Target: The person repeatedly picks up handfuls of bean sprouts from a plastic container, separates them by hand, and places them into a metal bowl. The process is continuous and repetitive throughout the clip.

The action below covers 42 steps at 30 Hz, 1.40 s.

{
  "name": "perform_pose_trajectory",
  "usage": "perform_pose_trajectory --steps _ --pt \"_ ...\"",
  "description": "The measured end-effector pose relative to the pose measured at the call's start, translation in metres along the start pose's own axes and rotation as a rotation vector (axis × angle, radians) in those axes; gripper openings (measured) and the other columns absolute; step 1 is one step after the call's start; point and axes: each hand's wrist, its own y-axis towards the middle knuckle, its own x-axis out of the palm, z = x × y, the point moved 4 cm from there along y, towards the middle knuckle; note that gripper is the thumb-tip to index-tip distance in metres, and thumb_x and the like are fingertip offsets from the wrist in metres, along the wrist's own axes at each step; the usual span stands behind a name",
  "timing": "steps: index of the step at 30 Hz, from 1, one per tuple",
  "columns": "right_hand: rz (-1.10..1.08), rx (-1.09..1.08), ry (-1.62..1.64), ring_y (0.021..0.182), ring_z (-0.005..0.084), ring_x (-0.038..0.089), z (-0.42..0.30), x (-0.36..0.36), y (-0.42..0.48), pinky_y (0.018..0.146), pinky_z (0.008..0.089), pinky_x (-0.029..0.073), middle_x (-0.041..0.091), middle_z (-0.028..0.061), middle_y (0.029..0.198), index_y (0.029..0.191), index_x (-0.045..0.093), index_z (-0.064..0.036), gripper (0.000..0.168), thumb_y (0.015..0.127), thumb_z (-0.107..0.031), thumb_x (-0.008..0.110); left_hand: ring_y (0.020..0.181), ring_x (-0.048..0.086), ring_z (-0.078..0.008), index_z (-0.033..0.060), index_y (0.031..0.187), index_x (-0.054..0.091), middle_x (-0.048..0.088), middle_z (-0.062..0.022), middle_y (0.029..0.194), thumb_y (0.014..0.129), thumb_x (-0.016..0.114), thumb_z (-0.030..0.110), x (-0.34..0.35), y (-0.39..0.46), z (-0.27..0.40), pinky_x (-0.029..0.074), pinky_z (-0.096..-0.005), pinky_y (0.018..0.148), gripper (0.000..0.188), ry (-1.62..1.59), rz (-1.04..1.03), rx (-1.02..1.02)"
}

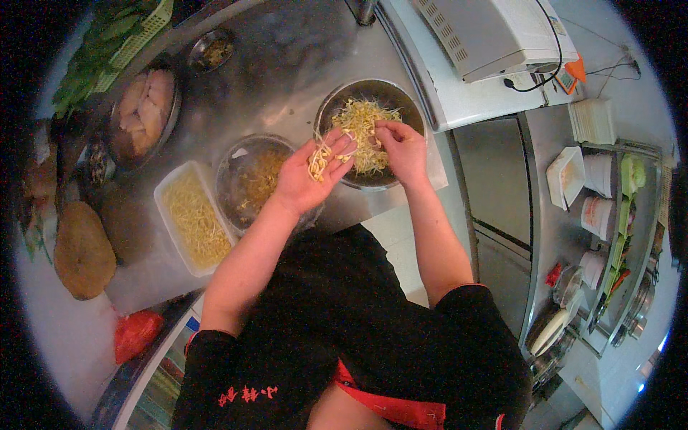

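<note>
My left hand [309, 183] lies palm up, fingers extended, with several yellow-headed bean sprouts [321, 161] across the palm and fingers. It is above the near left rim of a round metal bowl [333, 102], which holds a heap of bean sprouts [365, 113]. Over the right side of that bowl, my right hand [402, 148] has thumb and fingers drawn together, with sprout heads showing at the fingertips. Left of my left hand stands a second bowl [228, 158] with brownish bits and some sprouts, partly hidden by my forearm. A white rectangular tub [171, 180] of sprouts sits farther left.
The metal counter [279, 75] also carries a bowl of pale raw meat [142, 113], a small bowl [212, 51] and a brown board [83, 252]. Leafy greens [102, 48] lie far left. At right are a white appliance [494, 37], a refrigerated cabinet [500, 177] and containers [567, 177].
</note>
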Motion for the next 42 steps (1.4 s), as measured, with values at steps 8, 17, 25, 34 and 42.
perform_pose_trajectory --steps 8,17,25,34,42 --pt "0.093 -0.240 -0.283 0.088 0.0306 0.074 -0.008 -0.009 0.005 0.080 0.0388 0.057 0.076 0.0141 0.099 0.105 0.077 -0.006 0.020 0.095 -0.021 0.068 0.149 0.034 -0.0353 0.0008 0.153 0.037 0.039 -0.0198 0.159 0.107 0.040 0.033 0.000 -0.004 0.002 0.024 -0.0480 0.125 0.057 0.006 -0.029 -0.004" --pt "0.106 -0.519 -0.330 0.100 0.0338 0.070 -0.049 -0.002 -0.016 0.090 0.0406 0.055 0.074 0.0158 0.107 0.108 0.075 -0.007 0.020 0.090 -0.012 0.068 0.150 0.034 -0.0348 0.0009 0.153 0.038 0.037 -0.0210 0.160 0.107 0.036 0.032 0.003 -0.012 0.008 0.025 -0.0486 0.125 0.055 0.038 -0.008 -0.022" --pt "-0.282 -0.484 -0.258 0.102 0.0330 0.066 -0.082 0.047 -0.062 0.088 0.0421 0.055 0.067 0.0132 0.109 0.110 0.071 -0.006 0.028 0.083 -0.013 0.075 0.131 0.052 -0.0294 0.0024 0.153 0.039 0.054 -0.0157 0.146 0.109 0.034 0.032 -0.012 -0.013 0.013 0.036 -0.0444 0.117 0.053 -0.054 -0.293 -0.052" --pt "-0.092 -0.382 -0.353 0.094 0.0319 0.069 -0.053 0.031 -0.036 0.084 0.0401 0.056 0.071 0.0136 0.101 0.102 0.074 -0.007 0.016 0.090 -0.014 0.068 0.147 0.037 -0.0320 0.0017 0.153 0.038 0.044 -0.0198 0.155 0.107 0.038 0.032 0.004 -0.022 0.008 0.026 -0.0457 0.124 0.054 -0.085 -0.096 -0.022" --pt "0.074 -0.252 -0.343 0.087 0.0278 0.074 -0.014 -0.014 0.007 0.082 0.0360 0.056 0.076 0.0152 0.094 0.107 0.076 -0.007 0.019 0.091 -0.013 0.068 0.144 0.042 -0.0355 -0.0018 0.150 0.041 0.047 -0.0212 0.153 0.107 0.039 0.030 -0.006 -0.030 0.031 0.029 -0.0497 0.124 0.054 -0.047 0.035 0.067"
